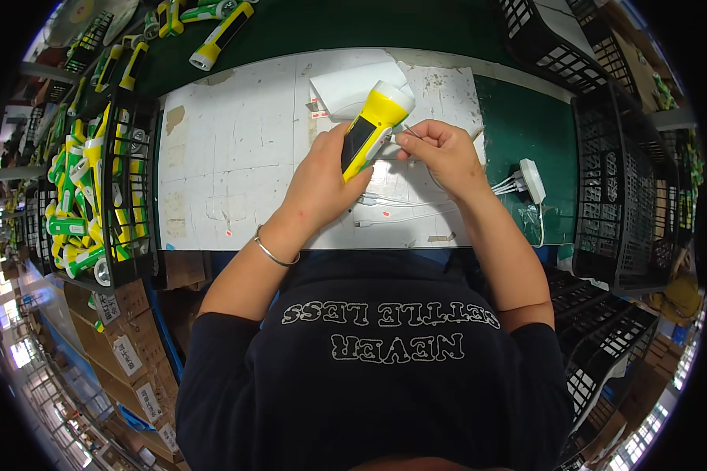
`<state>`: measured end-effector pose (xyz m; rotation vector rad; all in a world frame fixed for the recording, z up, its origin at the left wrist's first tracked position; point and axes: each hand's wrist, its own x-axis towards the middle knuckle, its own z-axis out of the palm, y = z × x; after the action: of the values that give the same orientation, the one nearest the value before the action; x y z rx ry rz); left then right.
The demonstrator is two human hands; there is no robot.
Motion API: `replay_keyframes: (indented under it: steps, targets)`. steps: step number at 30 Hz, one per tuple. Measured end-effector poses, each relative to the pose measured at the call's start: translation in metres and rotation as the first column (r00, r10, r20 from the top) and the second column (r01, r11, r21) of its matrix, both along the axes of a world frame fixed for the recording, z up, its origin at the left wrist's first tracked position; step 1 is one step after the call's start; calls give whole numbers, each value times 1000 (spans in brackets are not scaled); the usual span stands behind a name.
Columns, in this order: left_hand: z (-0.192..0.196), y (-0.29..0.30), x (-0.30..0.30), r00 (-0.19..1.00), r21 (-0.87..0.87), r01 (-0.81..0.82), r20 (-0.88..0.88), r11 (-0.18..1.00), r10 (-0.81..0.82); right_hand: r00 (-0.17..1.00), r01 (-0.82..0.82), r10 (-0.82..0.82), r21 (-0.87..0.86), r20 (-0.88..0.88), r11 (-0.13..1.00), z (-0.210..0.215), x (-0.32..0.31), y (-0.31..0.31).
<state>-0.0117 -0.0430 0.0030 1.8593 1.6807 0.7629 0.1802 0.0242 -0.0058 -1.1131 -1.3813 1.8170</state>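
My left hand [322, 169] is wrapped round a yellow flashlight [381, 111] with a white head and a dark panel along its body. The flashlight is tilted, its head pointing away and to the right. Close against its right side, my right hand [450, 153] pinches a thin cable end between thumb and forefinger. Whether the tip is inside the flashlight I cannot tell. White cables [408, 210] lie on the white work surface [236, 157] below the hands. They run right to a white charging hub [532, 181].
A black basket [140, 196] full of green and yellow flashlights stands at the left. More flashlights [221, 36] lie on the green table at the far left. Beyond the held flashlight is a curved white sheet [352, 88]. Black crates [630, 184] stand at the right.
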Motion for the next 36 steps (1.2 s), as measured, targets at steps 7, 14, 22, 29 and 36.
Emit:
replay_keyframes:
  steps: [7,14,22,29,36]
  targets:
    - [-6,-4,13,997,144,-81,-5,986,83,973,232,-230,125,-30,965,1,-13,-15]
    - [-9,0,21,997,130,-69,33,989,66,938,346,-339,132,-72,929,-10,-10,-24]
    - [-5,-2,17,996,133,-71,-40,989,76,953,304,-303,136,-28,943,-5,-13,-22]
    - [29,3,-30,963,393,-268,77,880,259,959,269,-283,298,4,916,-8,-3,-34]
    - [75,-46,-278,599,578,-724,259,376,757,964,260,-265,289,-23,921,-25,3,-19]
